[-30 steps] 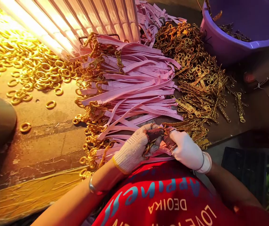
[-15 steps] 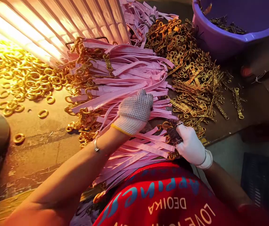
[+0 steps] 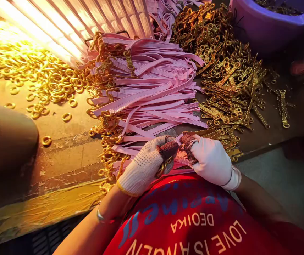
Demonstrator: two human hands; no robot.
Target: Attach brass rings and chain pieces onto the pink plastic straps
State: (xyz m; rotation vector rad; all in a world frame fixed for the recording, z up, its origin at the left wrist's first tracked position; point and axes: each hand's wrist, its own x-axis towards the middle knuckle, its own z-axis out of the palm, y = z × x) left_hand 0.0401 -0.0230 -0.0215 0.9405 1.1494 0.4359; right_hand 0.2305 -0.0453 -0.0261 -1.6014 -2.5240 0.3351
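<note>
My left hand [image 3: 152, 159], in a white dotted glove with a dark thumb covering, is closed in front of my body. Gold rings [image 3: 164, 167] hang below its fingers. My right hand [image 3: 211, 159], in a smooth white glove with dark-wrapped fingertips, is closed too. The fingertips of both hands meet at the end of a pink strap [image 3: 178, 138]; how the strap and the gold hardware join there is hidden. Just beyond lies a layered pile of pink straps [image 3: 152, 90], with gold rings and links [image 3: 105, 95] at their left ends.
Loose gold rings [image 3: 58, 79] spread over the left of the table [image 3: 69, 152]. Gold connector pieces [image 3: 226, 76] are heaped on the right, below a purple tub [image 3: 271, 30]. A bright ribbed lamp-lit panel [image 3: 120, 17] stands behind; a round container [image 3: 16, 136] sits left.
My left hand has come back from the strap pile to meet my right hand, and gold rings now show under it. The view has shifted, bringing the left container further in.
</note>
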